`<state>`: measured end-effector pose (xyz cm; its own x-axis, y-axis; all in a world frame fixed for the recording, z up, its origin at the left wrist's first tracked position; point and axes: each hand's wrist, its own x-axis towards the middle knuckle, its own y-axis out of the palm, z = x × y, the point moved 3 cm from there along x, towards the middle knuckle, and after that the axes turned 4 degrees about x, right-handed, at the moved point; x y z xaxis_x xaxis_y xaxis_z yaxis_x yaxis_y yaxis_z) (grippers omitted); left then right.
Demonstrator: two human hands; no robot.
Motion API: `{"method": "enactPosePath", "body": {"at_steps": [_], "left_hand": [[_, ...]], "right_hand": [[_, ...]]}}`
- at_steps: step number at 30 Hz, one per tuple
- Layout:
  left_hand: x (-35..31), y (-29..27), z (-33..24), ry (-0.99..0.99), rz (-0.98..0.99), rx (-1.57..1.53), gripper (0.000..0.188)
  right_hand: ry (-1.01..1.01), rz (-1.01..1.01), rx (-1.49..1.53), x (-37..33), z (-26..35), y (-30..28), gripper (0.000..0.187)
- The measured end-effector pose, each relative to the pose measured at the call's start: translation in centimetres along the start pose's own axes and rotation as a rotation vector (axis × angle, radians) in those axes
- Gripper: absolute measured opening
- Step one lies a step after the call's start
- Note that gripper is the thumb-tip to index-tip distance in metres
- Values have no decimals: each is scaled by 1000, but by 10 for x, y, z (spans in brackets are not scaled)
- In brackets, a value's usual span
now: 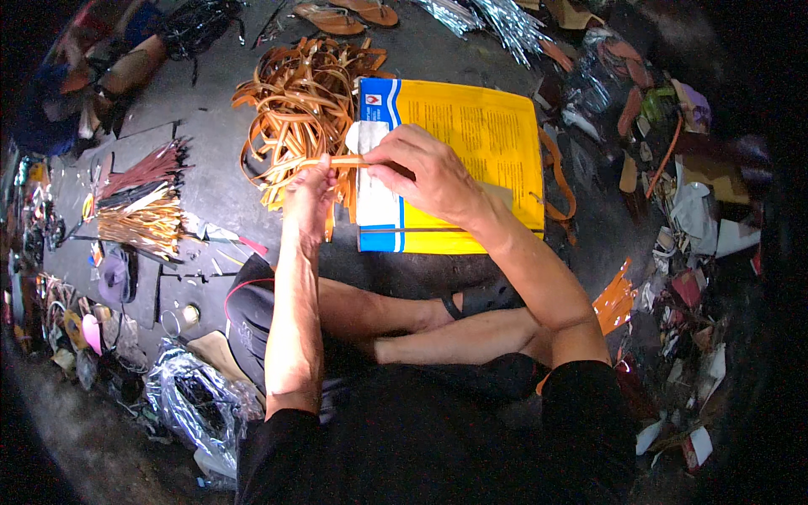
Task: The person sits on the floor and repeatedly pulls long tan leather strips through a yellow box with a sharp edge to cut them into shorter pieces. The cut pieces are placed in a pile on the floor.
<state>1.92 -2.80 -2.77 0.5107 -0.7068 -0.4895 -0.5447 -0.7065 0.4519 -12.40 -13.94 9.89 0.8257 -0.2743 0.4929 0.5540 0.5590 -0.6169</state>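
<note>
An orange-tan strap (347, 161) is stretched between my hands. My left hand (311, 189) pinches it at the edge of a tangled heap of similar straps (305, 114). With fingers bent over the strap's right end, my right hand (429, 172) holds it above a flat yellow and blue printed panel (471, 126). A white patch covers part of the panel's left side, below the strap. Along the panel's near edge lies a thin dark strip (454, 230). The fingertips of my right hand are partly hidden.
Bundles of brown, black and golden strips (139, 206) lie at left. Brown sandals (337, 18) and silvery strips (505, 25) are at the far side. Scraps (690, 210) litter the right. Clear plastic wrap (198, 400) sits near left. Another person's leg (135, 63) shows far left.
</note>
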Motion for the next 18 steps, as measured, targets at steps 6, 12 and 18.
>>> {"method": "enactPosePath", "body": {"at_steps": [6,12,18], "left_hand": [[-26,32,-10,-25,56,-445,13],[-38,43,-17,103,90,-17,16],[-16,18,-7,51,34,-23,13]], "right_hand": [[-17,-12,-55,2,-1,0,13],[-35,-3,-32,4,-1,3,14],[-24,-19,-23,2,-1,1,11]]}}
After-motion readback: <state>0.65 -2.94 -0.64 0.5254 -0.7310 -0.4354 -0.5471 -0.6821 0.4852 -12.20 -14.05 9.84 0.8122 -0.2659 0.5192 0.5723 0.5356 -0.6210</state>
